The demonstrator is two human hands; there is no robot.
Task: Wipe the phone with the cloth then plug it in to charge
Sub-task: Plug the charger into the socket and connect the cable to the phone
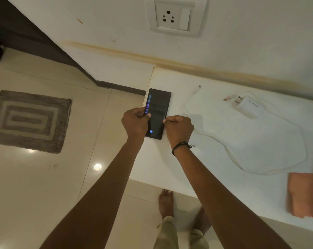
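A black phone (159,103) lies at the left end of the white counter (215,155), its screen lit with blue digits. My left hand (135,123) pinches its left edge and my right hand (179,129) grips its right edge. A white charging cable (229,151) loops across the counter, its free plug end (199,86) lying just right of the phone. The white charger adapter (246,106) rests further right. An orange cloth (302,194) lies folded at the counter's right front edge, apart from both hands.
A white wall socket with a switch (173,16) sits on the wall above the counter. A grey patterned mat (29,121) lies on the tiled floor to the left. My bare feet (166,202) stand below the counter's front edge.
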